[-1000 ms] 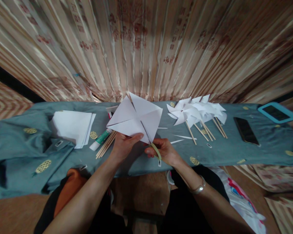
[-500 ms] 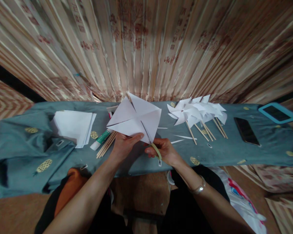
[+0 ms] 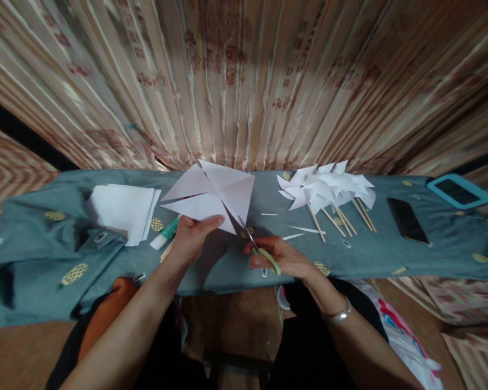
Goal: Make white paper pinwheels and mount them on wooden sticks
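My left hand (image 3: 193,235) pinches the lower edge of a white paper square (image 3: 231,189), thumb on top. Slits run into the paper from its corners toward the middle, and the one at the lower right gapes. Wrapped around yellow-green scissors (image 3: 271,260), my right hand (image 3: 278,254) holds them just below and to the right of the sheet. Their blades point up and left, apart from the paper. Several white paper pinwheels (image 3: 309,187) on wooden sticks lie to the right, with thin paper strips (image 3: 305,229) nearby.
A stack of white paper (image 3: 122,208) is at the left. A green-and-white tube (image 3: 165,233) and wooden sticks (image 3: 166,252) lie partly under my left hand. At the right are a black phone (image 3: 408,219) and a blue-framed tablet (image 3: 458,191) on the teal cloth (image 3: 370,260).
The scissors have come out of the lower-right slit and moved slightly down and right. My left hand has shifted the paper left, and that slit has spread wider.
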A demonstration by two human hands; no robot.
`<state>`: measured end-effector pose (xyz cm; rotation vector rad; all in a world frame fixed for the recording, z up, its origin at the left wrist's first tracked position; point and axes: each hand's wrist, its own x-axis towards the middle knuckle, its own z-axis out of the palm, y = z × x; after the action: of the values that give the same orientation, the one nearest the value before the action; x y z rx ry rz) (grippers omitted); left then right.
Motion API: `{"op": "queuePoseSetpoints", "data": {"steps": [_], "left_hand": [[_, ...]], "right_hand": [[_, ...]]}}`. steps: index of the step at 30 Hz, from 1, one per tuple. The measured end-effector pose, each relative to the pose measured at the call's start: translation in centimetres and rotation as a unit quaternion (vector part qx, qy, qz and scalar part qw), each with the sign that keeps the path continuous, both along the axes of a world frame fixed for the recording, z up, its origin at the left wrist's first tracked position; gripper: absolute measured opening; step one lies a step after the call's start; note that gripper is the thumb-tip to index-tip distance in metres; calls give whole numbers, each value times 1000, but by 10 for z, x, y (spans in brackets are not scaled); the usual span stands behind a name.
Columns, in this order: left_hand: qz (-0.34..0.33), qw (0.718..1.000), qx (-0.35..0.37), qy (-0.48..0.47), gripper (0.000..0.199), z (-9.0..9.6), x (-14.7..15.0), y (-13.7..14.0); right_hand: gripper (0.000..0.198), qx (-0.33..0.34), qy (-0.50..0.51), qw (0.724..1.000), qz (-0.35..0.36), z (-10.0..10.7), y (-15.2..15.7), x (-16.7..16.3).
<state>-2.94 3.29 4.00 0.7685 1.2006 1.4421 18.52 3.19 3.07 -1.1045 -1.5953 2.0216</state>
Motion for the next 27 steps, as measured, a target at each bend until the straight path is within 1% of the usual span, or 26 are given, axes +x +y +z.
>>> {"op": "queuePoseSetpoints", "data": {"steps": [3, 5, 6, 7, 9, 12, 14, 16, 18, 21, 24, 27], "left_hand": [[3, 1000, -7, -3, 30, 2, -7, 0], [1, 1000, -12, -4, 29, 4, -9, 0], [-3, 1000, -14, -5, 30, 5, -10, -1], [-9, 1000, -15, -6, 30, 6, -10, -3], [-37, 999, -27, -8, 30, 6, -8, -6], [-90, 995, -50, -11, 33, 5, -2, -13], [-109, 992, -57, -19, 39, 4, 3, -19], [-133, 989, -66, -25, 44, 4, 8, -24], [-169, 982, -83, -22, 43, 4, 12, -30], [-205, 974, -94, -4, 38, 3, 18, -36], [-213, 972, -93, 11, 38, 1, 21, -39], [-228, 969, -96, 15, 38, -3, 21, -40]], "right_hand": [[57, -18, -11, 999, 38, 3, 3, 17], [55, -6, -12, 999, 33, 4, 6, 27], [54, 8, -11, 1000, 15, 4, 7, 31], [53, 27, -8, 999, -17, 4, 9, 34], [53, 62, -3, 992, -111, 1, 13, 38], [56, 95, 6, 962, -254, -3, 22, 40], [58, 116, 8, 945, -307, -5, 27, 41], [58, 138, 3, 933, -333, -6, 30, 43], [56, 157, -7, 929, -335, -5, 32, 46], [50, 163, -15, 943, -289, -1, 31, 51], [43, 137, -9, 962, -235, 3, 29, 54], [39, 103, 5, 972, -211, 6, 27, 53]]}}
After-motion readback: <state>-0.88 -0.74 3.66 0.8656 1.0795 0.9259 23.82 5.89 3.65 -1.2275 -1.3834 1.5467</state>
